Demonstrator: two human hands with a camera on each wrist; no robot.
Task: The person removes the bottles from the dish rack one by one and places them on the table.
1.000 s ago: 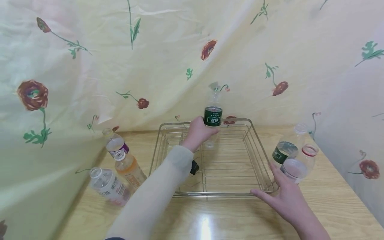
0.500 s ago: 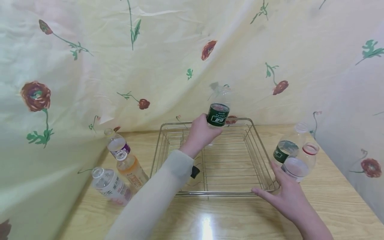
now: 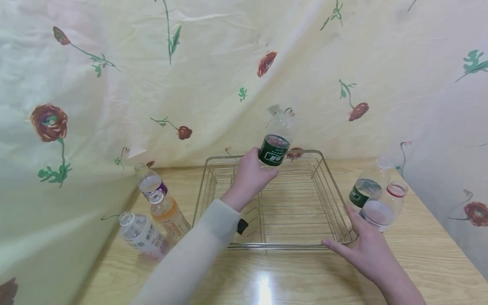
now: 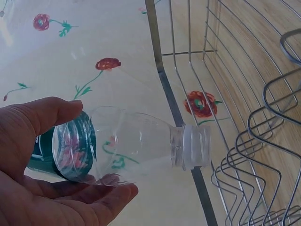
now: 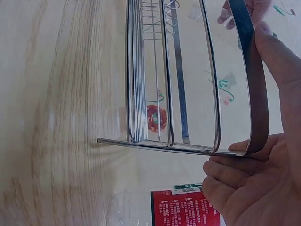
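My left hand grips a clear plastic bottle with a green label, above the back of a wire dish rack. The bottle is upside down and tilted, its label text inverted. In the left wrist view the bottle's white neck points toward the rack's wires, with thumb and fingers on either side of the label. At the rack's front right corner, my right hand holds the frame. The right wrist view shows its thumb against the flat metal rim and its fingers outside the corner.
Left of the rack stand bottles with a purple label, an orange band and a white-pink label. On the right are a green-labelled bottle and a red-ringed bottle. Floral cloth hangs behind.
The bottle in my left hand has tilted, its base leaning to the right. The left hand shifted slightly right, then back left. My right hand stays at the rack's corner.
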